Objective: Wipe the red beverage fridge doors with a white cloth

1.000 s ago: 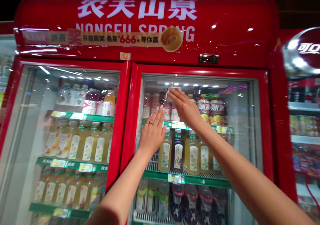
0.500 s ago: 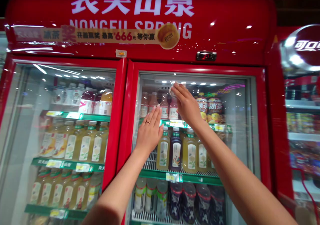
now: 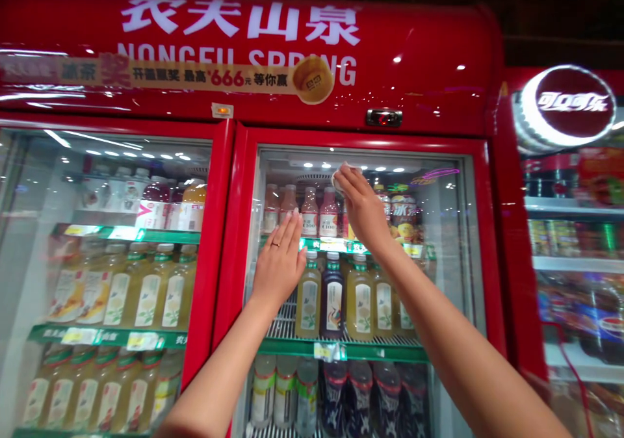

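My left hand [image 3: 279,259] lies against the glass door [image 3: 453,275] of a red drinks fridge, its fingers stretched out and a ring on one of them. Higher up and to the right, my right hand [image 3: 363,204] presses a white wiping cloth [image 3: 337,182] to the upper part of the same pane. Most of the cloth is hidden under the fingers; only its edges show. Behind the glass stand pink-labelled bottles [image 3: 328,214] on the top shelf, with juice bottles [image 3: 359,298] on the shelf below.
The door's red frame [image 3: 492,262] surrounds the pane. To the left is a second glass door with several rows of bottles [image 3: 149,292]. A neighbouring fridge with a round lit sign [image 3: 568,106] stands at the right. A small display [image 3: 384,117] sits above the door.
The view has turned a little to the right, so the fridge appears farther left. My right hand has slid slightly right across the glass with the cloth. My left hand keeps its place.
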Demonstrator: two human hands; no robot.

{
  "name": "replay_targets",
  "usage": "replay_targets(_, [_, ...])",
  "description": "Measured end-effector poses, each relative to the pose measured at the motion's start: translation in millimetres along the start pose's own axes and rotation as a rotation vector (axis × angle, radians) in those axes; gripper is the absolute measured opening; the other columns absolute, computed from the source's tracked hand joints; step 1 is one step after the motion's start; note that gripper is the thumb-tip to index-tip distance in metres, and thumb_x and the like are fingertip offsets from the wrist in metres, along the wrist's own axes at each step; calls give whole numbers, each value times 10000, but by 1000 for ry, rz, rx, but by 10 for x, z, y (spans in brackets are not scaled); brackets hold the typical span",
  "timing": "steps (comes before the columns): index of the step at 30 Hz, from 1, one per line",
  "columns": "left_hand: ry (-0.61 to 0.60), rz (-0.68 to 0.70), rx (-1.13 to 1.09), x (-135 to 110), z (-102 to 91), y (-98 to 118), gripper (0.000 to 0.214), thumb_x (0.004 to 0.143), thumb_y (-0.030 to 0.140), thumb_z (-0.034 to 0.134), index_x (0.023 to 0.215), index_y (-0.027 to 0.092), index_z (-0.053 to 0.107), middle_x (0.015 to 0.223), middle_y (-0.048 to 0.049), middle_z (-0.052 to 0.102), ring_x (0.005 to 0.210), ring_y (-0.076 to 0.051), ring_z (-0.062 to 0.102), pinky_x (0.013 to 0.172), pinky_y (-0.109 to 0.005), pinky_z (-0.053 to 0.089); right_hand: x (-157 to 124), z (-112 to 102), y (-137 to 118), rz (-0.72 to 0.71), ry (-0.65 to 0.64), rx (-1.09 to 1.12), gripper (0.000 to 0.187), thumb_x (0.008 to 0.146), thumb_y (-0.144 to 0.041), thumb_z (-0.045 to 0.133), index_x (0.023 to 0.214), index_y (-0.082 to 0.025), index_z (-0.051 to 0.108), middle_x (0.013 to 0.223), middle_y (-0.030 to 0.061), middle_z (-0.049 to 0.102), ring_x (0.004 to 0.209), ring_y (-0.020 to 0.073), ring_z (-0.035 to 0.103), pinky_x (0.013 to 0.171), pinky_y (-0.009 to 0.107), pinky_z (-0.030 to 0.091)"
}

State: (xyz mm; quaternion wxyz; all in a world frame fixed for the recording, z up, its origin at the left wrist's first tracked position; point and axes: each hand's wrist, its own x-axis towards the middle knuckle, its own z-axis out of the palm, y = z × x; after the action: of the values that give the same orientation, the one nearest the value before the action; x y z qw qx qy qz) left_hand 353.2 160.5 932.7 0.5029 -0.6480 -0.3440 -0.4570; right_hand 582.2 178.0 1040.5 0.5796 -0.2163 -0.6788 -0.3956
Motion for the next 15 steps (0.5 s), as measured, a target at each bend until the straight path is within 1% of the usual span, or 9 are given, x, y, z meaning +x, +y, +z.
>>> replay_targets(3, [7,4,-2,0,1,-4,861,1116,247,419,1722,231,-193,1777,-94,331,1636,-286,369,1284,-515,447,-119,-66,-21,-76,-95,17,729,1042,-61,449,1668,-433,413,1680,-48,513,1591,268,446,1300,558,469])
replay_targets(5, [10,0,-2,-2,4,1,859,1118,254,422,1725,233,-186,1776,-94,333,1636,-288,368,1284,-518,445,-195,-183,28,-110,-160,17,706,1050,-78,468,1658,-435,430,1689,-60,496,1595,255,440,1297,544,478])
replay_targets(7, [18,-9,-5,-4,8,11,856,1120,260,420,1726,240,-184,1778,-89,328,1639,-288,363,1285,-522,442,-206,-297,113,-116,-203,15,645,1067,-113,478,1629,-431,482,1683,-67,504,1593,252,442,1292,539,483])
replay_targets(10, [32,-21,-3,-7,15,30,847,1121,259,416,1729,242,-174,1779,-82,327,1639,-284,363,1280,-520,448,-96,-357,226,-83,-182,13,542,1093,-178,479,1581,-397,563,1661,-46,538,1590,272,444,1286,552,483])
replay_targets(13, [44,-24,10,-11,25,39,840,1122,261,414,1731,238,-164,1775,-82,338,1633,-284,375,1278,-514,451,22,-295,240,-36,-105,8,490,1106,-212,476,1555,-362,601,1655,-17,549,1587,288,446,1298,556,461])
replay_targets(15, [47,-30,3,-13,32,35,832,1123,264,410,1733,247,-155,1776,-80,336,1633,-289,376,1290,-517,437,20,-264,214,-31,-96,10,494,1105,-198,469,1553,-360,603,1661,-17,542,1589,280,444,1311,545,445])
